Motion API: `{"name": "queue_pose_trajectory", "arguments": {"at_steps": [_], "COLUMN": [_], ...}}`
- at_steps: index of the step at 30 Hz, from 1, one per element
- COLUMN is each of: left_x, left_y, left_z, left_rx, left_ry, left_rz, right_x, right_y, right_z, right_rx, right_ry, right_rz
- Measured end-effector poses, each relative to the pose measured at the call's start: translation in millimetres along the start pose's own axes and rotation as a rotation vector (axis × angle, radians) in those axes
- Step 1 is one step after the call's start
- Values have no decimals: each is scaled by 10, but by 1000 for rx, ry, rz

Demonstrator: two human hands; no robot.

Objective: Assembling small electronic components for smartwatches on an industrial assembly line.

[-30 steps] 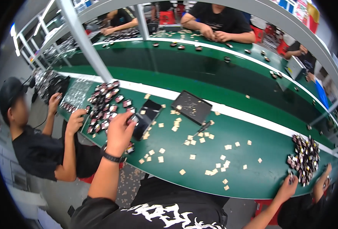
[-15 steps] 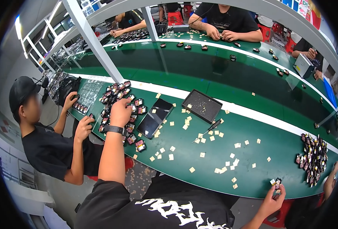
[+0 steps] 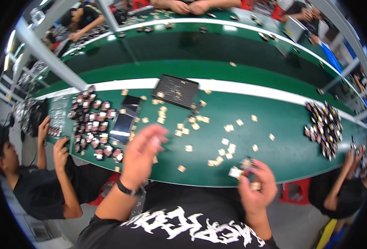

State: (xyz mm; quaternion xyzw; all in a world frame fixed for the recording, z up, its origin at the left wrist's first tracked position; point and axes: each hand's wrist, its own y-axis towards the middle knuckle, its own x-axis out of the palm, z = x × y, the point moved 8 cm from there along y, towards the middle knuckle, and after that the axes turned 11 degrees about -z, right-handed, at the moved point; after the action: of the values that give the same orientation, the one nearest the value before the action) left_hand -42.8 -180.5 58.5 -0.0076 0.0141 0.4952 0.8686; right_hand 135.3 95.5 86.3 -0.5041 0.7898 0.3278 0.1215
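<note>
Our right hand (image 3: pixel 261 186) holds a small dark part (image 3: pixel 246 164) at the near right
Our blurred left hand (image 3: pixel 140 154) looks loosely spread; likely mid-handling, calling for steady right fingers

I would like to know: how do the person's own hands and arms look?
The left hand and the right hand wear no gloves. A dark band circles the left wrist; none shows on the right. The forearms are bare below the short sleeves of a black shirt with a white print across its front.
</note>
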Motion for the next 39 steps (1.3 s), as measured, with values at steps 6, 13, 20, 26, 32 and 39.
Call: {"name": "queue_pose_trajectory", "arguments": {"at_steps": [6,13,20,26,32,39], "left_x": [1310,1174,1221,1222,1219,1231], "left_y": [-218,-203,-172,-148,-135,-120], "left_z": [-343,-564,-473,-542,-424,-320], "left_rx": [-347,-359,-257,-183,-114,-35], "left_ry": [-1075,-428,-191,46,135,231], "left_rz": [-448,-394,-352,-382,-345,-378], "right_x": [614,396,609,820,1008,1029], "right_y": [186,37,-96,-247,-316,-328], "right_z": [-252,79,242,291,370,395], "right_rx": [-45,233,514,725,879,857], "right_ry": [94,149,443,727,952,1016], "right_rz": [-172,-175,-363,-536,-561,-521]}}
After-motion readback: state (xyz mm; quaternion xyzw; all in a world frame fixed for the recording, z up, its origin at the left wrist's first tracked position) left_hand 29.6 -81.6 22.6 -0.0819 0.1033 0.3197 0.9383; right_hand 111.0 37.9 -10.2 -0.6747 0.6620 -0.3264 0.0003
